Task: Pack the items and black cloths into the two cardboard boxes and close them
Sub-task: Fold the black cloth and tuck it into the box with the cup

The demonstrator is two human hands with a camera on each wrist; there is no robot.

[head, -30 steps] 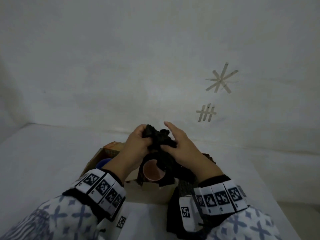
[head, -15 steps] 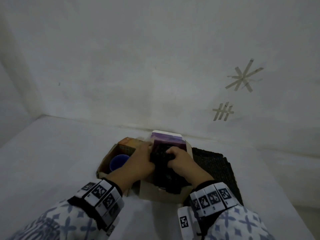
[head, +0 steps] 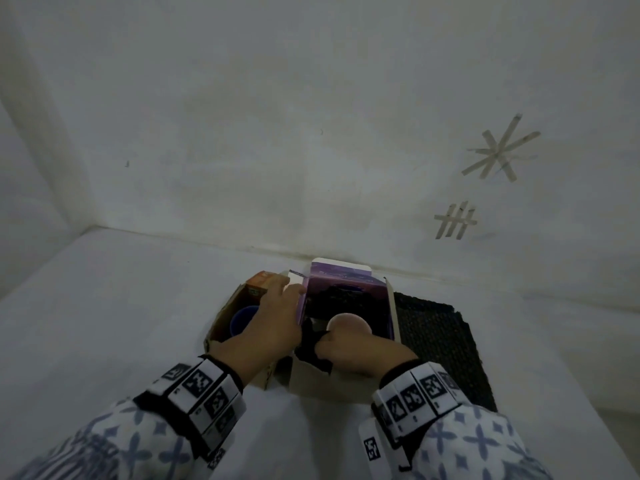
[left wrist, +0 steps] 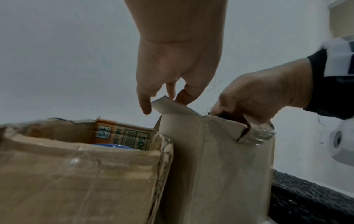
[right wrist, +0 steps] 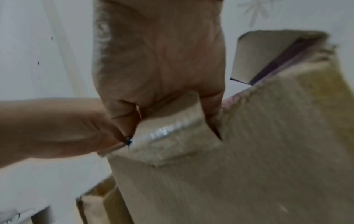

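Note:
Two open cardboard boxes stand side by side. The brown left box (head: 221, 317) holds a blue cup (head: 242, 318) and an orange carton (head: 261, 280). The right box (head: 318, 382), purple inside, holds a pink cup (head: 349, 323) wrapped in black cloth (head: 311, 344). My left hand (head: 280, 303) reaches over the right box's left flap (left wrist: 164, 103), its straight fingers touching the flap. At the near rim, my right hand (head: 332, 344) pinches an edge of the black cloth. In the right wrist view its fingers (right wrist: 124, 118) curl over the near flap.
A second black cloth (head: 436, 341), knobbly in texture, lies flat on the white table to the right of the boxes. A white wall with tape marks (head: 498, 150) rises just behind the boxes. Bare table stretches off to the left.
Both hands have lowered the bunched cloth into the right box. My left hand has let go and moved to the left flap. My right hand now holds the cloth at the near rim.

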